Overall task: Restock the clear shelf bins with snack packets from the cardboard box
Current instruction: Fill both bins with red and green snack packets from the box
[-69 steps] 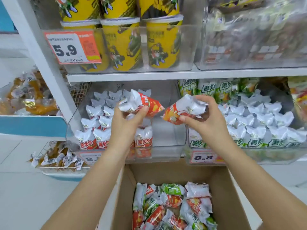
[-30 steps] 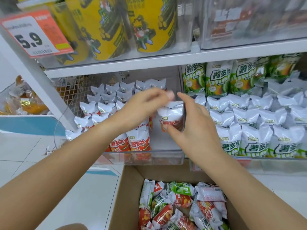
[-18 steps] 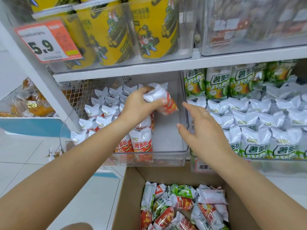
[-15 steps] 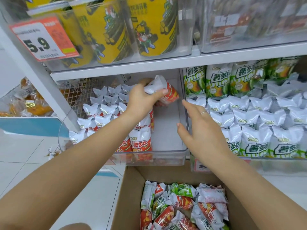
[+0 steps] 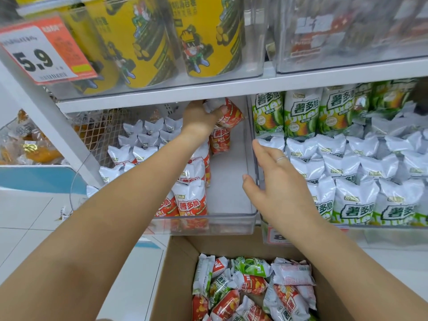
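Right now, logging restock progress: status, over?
Left hand grips red packet at bin rear. Right hand open, empty. Right column free.

Packet (image 5: 228, 112) far in the clear bin (image 5: 231, 224): red-orange with white top, tomato print. Rows of packets (image 5: 190, 200) in that bin, left side: silver-white tops, red fronts, white lettering. Right bin packets (image 5: 356, 205): silver-white tops, green fronts, white lettering; upright green packets (image 5: 301, 112) at the far side. Upper shelf tubs (image 5: 203, 35): yellow with dark green cartoon print. Price tag (image 5: 44, 52), far left: orange-red and white, black "5.9". Cardboard box (image 5: 176, 274): brown; mixed packets (image 5: 252, 288) inside are red, green, white. Floor tiles (image 5: 25, 230): white.
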### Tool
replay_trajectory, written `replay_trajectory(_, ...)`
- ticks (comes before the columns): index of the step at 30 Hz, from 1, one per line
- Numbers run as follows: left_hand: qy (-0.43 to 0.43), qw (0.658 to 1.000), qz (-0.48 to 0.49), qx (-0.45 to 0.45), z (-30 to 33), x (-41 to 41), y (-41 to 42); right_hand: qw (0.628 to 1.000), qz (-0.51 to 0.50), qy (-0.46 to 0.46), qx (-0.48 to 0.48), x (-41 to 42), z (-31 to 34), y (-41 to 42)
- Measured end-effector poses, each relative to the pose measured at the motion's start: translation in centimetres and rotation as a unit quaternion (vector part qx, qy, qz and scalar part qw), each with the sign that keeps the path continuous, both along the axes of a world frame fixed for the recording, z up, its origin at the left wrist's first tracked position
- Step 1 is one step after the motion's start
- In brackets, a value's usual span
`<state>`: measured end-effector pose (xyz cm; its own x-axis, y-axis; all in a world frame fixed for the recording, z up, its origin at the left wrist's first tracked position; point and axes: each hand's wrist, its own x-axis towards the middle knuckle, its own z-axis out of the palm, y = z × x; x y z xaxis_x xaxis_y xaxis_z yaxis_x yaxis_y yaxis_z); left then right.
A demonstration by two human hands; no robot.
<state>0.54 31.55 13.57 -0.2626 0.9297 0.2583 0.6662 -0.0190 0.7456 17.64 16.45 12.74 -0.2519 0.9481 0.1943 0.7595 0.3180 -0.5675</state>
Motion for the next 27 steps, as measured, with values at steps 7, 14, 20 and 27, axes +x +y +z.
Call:
replay_trajectory(7,0.156,0.987,-0.025,-0.027,0.5,0.8,0.7,1.0,-0.001,0.0,-0.001,0.0,0.0,-0.1)
replay_trajectory(14,0.18,0.979,-0.046,-0.08,1.7,2.2,1.2,1.0,-0.004,-0.004,-0.006,-0.1,0.0,-0.1)
replay_trajectory(20,0.248,0.953,-0.086,-0.149,2.3,2.4,1.2,1.0,0.002,0.0,-0.01,0.0,0.1,-0.1)
replay_trajectory(27,0.346,0.915,-0.119,-0.172,-1.1,2.8,-0.3,1.0,0.009,0.001,-0.012,0.1,0.1,-0.2)
